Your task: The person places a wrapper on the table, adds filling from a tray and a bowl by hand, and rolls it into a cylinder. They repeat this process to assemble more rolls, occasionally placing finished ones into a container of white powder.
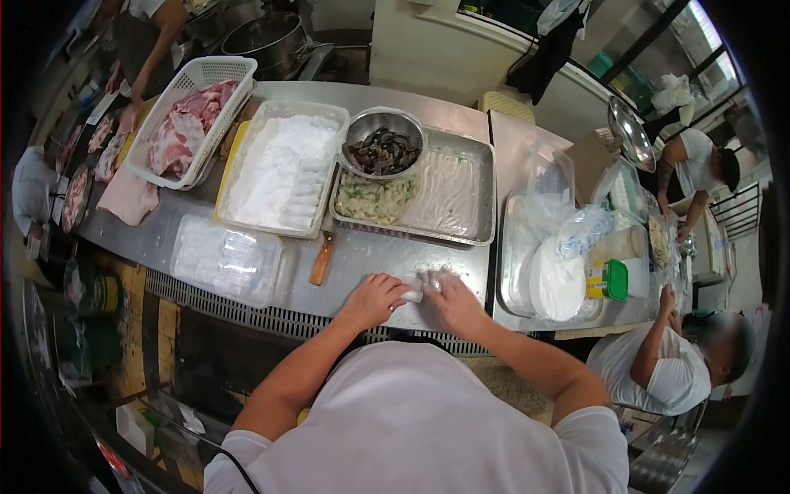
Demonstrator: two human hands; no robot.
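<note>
At the front edge of the steel table, a small white roll lies between my two hands. My left hand has its fingers curled over the left end. My right hand closes on the other end, its fingertips slightly blurred by motion. Ahead stands a metal tray with pale green-flecked filling in its left part. A steel bowl of dark pieces rests on that tray. Left of it, a white tub holds white powder and several finished-looking white rolls.
A wooden-handled tool and a lidded clear container lie left of my hands. Farther left is a basket of raw meat. To the right are round white sheets and a yellow-green tub. Other people work at both ends.
</note>
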